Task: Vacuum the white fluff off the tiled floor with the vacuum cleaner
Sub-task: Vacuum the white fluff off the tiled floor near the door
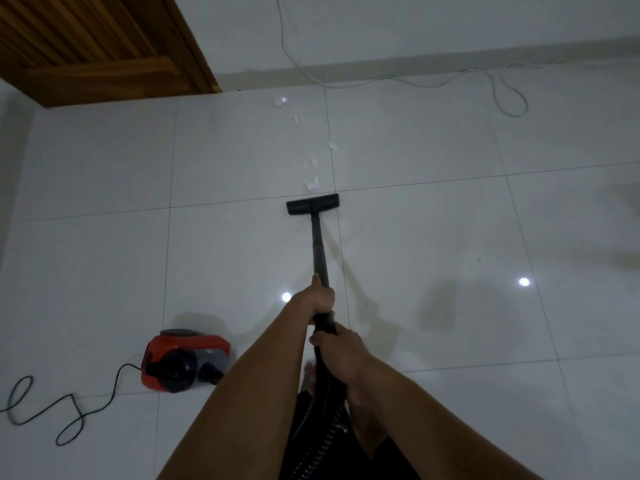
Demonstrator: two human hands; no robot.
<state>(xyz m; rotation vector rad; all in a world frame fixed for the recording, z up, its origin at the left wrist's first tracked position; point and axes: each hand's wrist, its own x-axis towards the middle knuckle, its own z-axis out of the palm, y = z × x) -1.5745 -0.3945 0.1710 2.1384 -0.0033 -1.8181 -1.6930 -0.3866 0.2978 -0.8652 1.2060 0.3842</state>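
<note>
Several tufts of white fluff point(311, 184) lie in a line on the glossy white tiled floor point(433, 237), running from the door toward me. The black floor nozzle point(312, 204) of the vacuum wand point(319, 251) rests flat on the tiles just short of the nearest tuft. My left hand point(318, 296) grips the wand higher up. My right hand point(337, 351) holds the black handle where the ribbed hose point(322, 427) starts. The red and black vacuum cleaner body point(185, 363) sits on the floor at my left.
The vacuum's black power cord point(65, 410) snakes over the tiles at lower left. A white cable point(498, 88) loops along the far wall's skirting. A brown wooden door point(104, 46) stands at the upper left. My bare feet are below the hose.
</note>
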